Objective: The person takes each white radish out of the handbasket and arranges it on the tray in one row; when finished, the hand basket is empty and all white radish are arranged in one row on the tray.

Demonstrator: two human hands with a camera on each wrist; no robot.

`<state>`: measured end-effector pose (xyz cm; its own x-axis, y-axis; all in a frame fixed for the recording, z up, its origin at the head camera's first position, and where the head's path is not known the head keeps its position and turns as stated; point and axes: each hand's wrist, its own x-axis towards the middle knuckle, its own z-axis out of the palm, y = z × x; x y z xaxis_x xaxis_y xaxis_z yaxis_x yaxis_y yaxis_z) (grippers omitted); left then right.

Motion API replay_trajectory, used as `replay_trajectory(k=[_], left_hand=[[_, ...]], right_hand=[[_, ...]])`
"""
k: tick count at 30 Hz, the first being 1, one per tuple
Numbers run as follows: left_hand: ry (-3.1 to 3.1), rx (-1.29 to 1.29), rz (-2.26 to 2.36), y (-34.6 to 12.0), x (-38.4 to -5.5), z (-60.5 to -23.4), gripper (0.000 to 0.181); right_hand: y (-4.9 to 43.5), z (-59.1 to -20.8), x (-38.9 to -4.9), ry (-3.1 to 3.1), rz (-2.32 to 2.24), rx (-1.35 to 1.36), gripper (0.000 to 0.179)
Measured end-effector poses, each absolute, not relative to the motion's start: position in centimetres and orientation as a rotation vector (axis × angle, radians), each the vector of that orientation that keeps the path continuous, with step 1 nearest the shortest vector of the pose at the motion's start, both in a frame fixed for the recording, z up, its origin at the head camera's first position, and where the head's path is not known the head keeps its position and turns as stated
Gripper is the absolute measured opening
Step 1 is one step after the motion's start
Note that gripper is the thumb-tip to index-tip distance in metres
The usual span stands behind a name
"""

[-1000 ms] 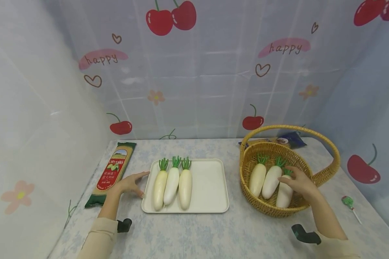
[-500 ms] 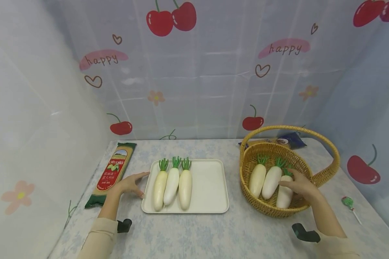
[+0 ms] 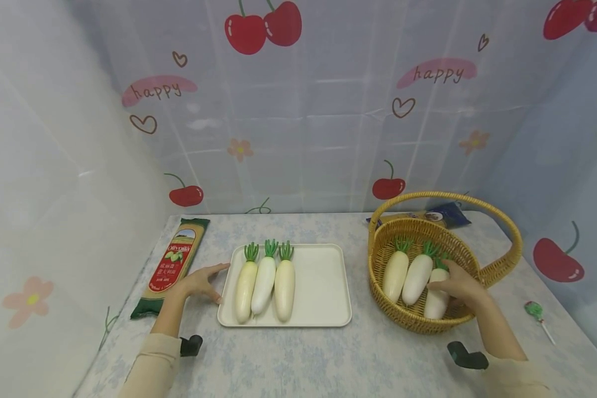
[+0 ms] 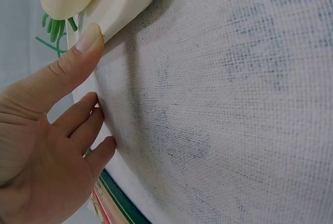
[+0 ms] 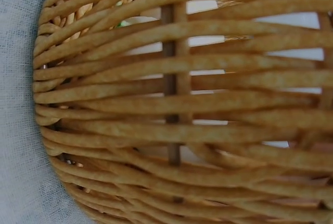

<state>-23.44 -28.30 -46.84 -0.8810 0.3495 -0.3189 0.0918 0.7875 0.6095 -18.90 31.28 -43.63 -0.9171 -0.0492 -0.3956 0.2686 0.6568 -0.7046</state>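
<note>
Three white radishes (image 3: 264,290) lie side by side on the left half of the cream tray (image 3: 323,287), their green leaves at the tray's far edge and their tips toward its near edge. From my remote feed I see three more inside the wicker basket (image 3: 397,316), which stands toward the table's (image 3: 288,362) right edge with its handle arching over the far side.

I have the right hand (image 3: 460,284) reaching in over the basket's right rim, thumb and fingers pinching the rightmost radish (image 3: 435,303) near its leaves; that radish rests beside the middle one. My right wrist view is filled by the woven wall, so I check that grip from the head view only.

My left hand (image 3: 197,283) is at the tray's left edge, its fingers loosely spread and holding nothing. In the left wrist view the thumb reaches the tray's rim, though I cannot tell whether it presses there.

Along the table's left edge I see an Olivoilà packet (image 3: 172,264) lying aslant. A blue-ended packet (image 3: 448,215) lies behind the basket at the far edge, and a green-topped lollipop (image 3: 534,310) lies near the right edge.
</note>
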Motion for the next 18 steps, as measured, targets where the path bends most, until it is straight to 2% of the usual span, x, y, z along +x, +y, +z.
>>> replay_trajectory(k=[18], left_hand=[[2.551,0.35,0.854,-28.47,-23.57,-46.92,0.1]], right_hand=[[30.68,-43.26,-18.98,2.495,-1.183,0.247,0.104]])
